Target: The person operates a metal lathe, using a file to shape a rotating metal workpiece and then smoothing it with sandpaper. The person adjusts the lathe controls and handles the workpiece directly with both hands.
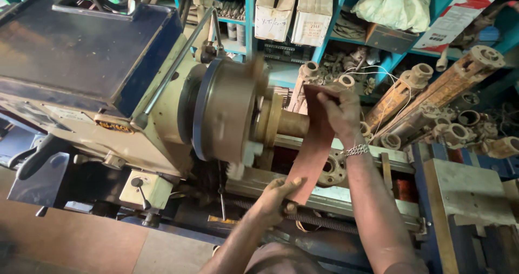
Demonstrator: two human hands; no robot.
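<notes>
Gripping the strip (312, 144) taut, left hand (275, 197) below, right hand (340, 111) above, both should press evenly on the spinning shaft (292, 125).

Lathe bed (373, 157): grey, oily; metal flange (331, 171) lies on it, just beneath the fingers (294, 183) gripping the abrasive strip (313, 149).
</notes>
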